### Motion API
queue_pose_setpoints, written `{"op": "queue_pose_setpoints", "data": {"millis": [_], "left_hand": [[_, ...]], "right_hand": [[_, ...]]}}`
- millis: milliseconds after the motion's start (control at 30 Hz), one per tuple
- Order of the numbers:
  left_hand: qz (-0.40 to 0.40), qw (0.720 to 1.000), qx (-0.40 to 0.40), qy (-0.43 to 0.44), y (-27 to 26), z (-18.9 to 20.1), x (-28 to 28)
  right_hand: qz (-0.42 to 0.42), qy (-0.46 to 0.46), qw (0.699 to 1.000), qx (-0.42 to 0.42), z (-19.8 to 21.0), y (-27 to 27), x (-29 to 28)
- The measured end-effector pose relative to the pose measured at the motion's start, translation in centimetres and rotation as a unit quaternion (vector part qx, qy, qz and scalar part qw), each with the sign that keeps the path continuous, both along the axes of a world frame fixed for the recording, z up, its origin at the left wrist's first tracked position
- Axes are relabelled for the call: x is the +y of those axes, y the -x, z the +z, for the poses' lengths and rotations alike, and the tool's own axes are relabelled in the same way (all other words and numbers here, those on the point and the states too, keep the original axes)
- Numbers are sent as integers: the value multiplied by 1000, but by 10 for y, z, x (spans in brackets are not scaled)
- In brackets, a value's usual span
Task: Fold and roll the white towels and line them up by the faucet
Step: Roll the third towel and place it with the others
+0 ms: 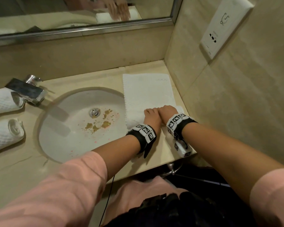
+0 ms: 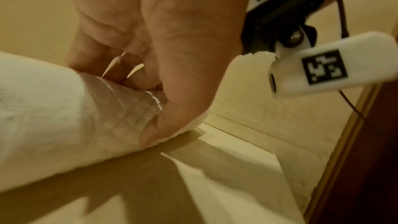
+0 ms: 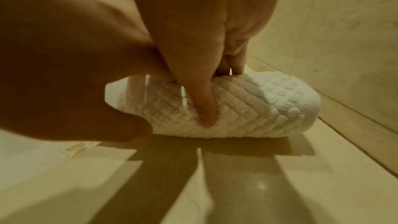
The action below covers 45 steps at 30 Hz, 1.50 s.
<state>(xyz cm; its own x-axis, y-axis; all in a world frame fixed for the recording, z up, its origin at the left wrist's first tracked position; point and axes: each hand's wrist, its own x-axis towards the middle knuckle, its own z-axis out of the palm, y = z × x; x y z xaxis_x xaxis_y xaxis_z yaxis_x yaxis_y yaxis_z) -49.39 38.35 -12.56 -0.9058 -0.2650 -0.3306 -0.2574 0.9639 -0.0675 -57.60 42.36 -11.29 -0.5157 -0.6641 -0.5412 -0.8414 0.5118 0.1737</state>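
Towel [image 1: 147,92] under both curled hands

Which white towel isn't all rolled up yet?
The towel right of the sink, under both hands. Most of it lies flat on the counter; the two rolled towels by the faucet are finished.

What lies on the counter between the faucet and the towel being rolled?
The sink lies there, its basin flecked with brownish stains around the drain. The head view shows it, with the faucet to its left and the towel to its right.
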Motion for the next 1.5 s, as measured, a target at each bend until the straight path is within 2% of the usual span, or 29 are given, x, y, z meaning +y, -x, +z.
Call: {"op": "queue_pose_setpoints", "data": {"millis": [133,300,367,400,467,533,633,700,733,800,1000,1100,1200,1267,1367,1500], "left_hand": [[-1,1000,-3,7,2,-1,3],[-21,999,24,-38,0,0,-4],[-11,998,59,-6,-1,12,-6],[1,998,70,-4,4,6,-9],[-4,999,37,-3,5,-6,-11],[2,999,47,12,2,-6,-9],[-16,996,55,62,-1,15,-5],[-42,998,-12,36,-5,18,-4],[-63,998,-18,26,-6,15,-6],[-77,997,-7,5,-4,21,-11],[-30,998,-12,-53,7,34,-23],[-33,998,-14,-59,12,36,-29],[-34,998,-35,-44,14,29,-28],[-44,998,-35,4,11,15,-23],[-41,996,19,73,5,-4,-16],[-42,994,30,97,-4,-12,-19]], "right_hand": [[-8,3,1000,-3,-2,2,2],[-2,51,999,1,-7,-3,11],[16,76,997,17,-12,-5,17],[25,87,995,29,-15,-7,21],[36,100,993,56,-19,-14,30],[35,92,993,72,-20,-21,37],[45,103,990,81,-23,-30,47],[59,113,988,91,-26,-33,55],[62,114,987,95,-28,-34,60],[55,115,987,94,-32,-38,65],[8,102,991,84,-24,-42,58],[-6,114,991,66,-18,-37,48],[2,122,991,59,-18,-24,36],[7,116,992,48,-18,-16,29],[9,106,994,40,-17,-5,20],[9,69,997,20,-7,8,6]]}}
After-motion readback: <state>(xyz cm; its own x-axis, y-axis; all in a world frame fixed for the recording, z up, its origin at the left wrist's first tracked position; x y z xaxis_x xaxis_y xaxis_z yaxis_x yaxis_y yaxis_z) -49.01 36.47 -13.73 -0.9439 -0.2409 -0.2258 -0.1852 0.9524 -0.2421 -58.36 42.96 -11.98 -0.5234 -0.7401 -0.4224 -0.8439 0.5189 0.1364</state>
